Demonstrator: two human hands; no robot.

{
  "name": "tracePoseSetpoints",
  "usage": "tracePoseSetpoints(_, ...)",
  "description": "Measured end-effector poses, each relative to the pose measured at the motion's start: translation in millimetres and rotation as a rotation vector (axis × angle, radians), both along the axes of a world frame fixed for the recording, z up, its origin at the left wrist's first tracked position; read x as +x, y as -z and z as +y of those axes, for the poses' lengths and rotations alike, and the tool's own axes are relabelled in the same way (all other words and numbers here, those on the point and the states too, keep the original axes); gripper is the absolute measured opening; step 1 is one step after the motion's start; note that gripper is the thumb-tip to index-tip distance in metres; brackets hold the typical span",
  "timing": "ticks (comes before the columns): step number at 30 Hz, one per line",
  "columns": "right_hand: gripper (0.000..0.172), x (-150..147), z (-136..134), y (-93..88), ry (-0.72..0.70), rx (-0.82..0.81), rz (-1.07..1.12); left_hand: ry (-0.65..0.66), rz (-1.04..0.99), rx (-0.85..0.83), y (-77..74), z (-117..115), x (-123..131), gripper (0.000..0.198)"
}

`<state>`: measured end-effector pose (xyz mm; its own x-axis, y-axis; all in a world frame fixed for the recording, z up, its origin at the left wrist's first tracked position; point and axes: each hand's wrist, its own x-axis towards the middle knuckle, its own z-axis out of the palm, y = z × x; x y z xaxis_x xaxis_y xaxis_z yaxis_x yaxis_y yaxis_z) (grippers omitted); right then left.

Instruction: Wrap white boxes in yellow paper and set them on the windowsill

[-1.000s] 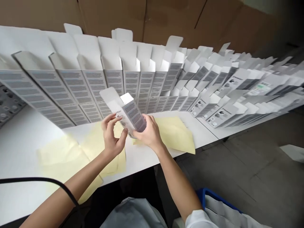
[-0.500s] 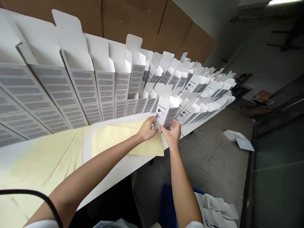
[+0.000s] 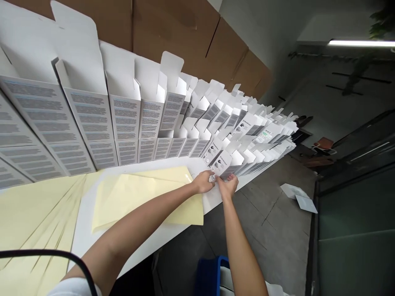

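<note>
A small white carton (image 3: 221, 163) with dark print stands upright at the near end of the front carton row, its top flaps raised. My left hand (image 3: 203, 182) is closed at the carton's lower left edge, fingertips pressed to it. On the other side, my right hand (image 3: 227, 187) grips the lower part, with the thumb on the printed face and the fingers round the grey side. Another printed carton (image 3: 212, 149) is directly behind it. Yellow sheets (image 3: 148, 197) lie on the white table (image 3: 89, 205) to the left of my hands.
Rows of open-topped cartons (image 3: 123, 123) line the table's back, before brown cardboard (image 3: 173, 28). A blue bin (image 3: 210, 273) with white pieces sits below the table edge. Flat pieces (image 3: 305, 203) lie on the floor at right. A black cable (image 3: 46, 253) crosses the lower left.
The carton has moved down and slightly right in view with both hands, now against the front row's cartons. The camera view has shifted, showing more of the blue bin's rim.
</note>
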<state>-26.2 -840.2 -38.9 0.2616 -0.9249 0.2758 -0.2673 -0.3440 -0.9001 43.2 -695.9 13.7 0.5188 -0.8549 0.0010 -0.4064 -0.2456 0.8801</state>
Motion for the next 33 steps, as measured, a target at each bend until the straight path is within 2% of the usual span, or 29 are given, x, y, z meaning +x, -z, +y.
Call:
tracePoseSetpoints(5, 0.076, 14.8, -18.0, 0.8, 0.038, -0.038, 0.033, -0.046, 0.029, 0.014, -3.4, 13.7, 6.5, 0.057)
tracePoseSetpoints(10, 0.040, 26.7, -23.7, 0.3, 0.008, -0.057, 0.115, -0.055, 0.021, -0.014, -10.6, 21.9, 8.6, 0.049)
tracePoseSetpoints(13, 0.034, 27.0, -19.3, -2.0, -0.034, -0.018, 0.175, -0.050, 0.000, -0.026, -17.0, 32.7, 6.9, 0.045)
tracePoseSetpoints(16, 0.030, 20.7, -2.0, -6.5, -0.051, -0.007, 0.177, -0.032, -0.037, -0.026, -26.2, 55.3, 4.7, 0.041)
tracePoseSetpoints(19, 0.023, 13.0, 31.6, -13.4, -0.090, -0.027, 0.130, -0.002, -0.102, -0.015, -37.6, 91.3, 2.9, 0.039)
tracePoseSetpoints(21, 0.023, 11.0, 63.1, -20.8, -0.192, -0.037, 0.088, 0.003, -0.145, -0.001, -45.9, 120.3, 2.1, 0.038)
tracePoseSetpoints(25, 0.026, 17.7, 143.6, -43.0, -0.564, -0.046, 0.023, -0.060, -0.319, 0.078, -60.6, 182.5, 0.2, 0.040)
tracePoseSetpoints(28, 0.029, 23.7, 209.5, -55.8, -0.887, -0.100, 0.035, -0.159, -0.588, 0.266, -66.2, 232.7, -3.0, 0.037)
tracePoseSetpoints(29, 0.028, 24.5, 229.9, -57.2, -0.941, -0.163, 0.071, -0.201, -0.643, 0.333, -66.5, 251.2, -4.0, 0.035)
tracePoseSetpoints(31, 0.030, 25.2, 266.9, -55.6, -0.963, -0.373, 0.187, -0.296, -0.659, 0.413, -64.2, 292.3, -5.4, 0.035)
tracePoseSetpoints(33, 0.036, 27.2, 300.1, -50.9, -0.950, -0.554, 0.274, -0.413, -0.587, 0.393, -59.0, 338.3, -5.9, 0.036)
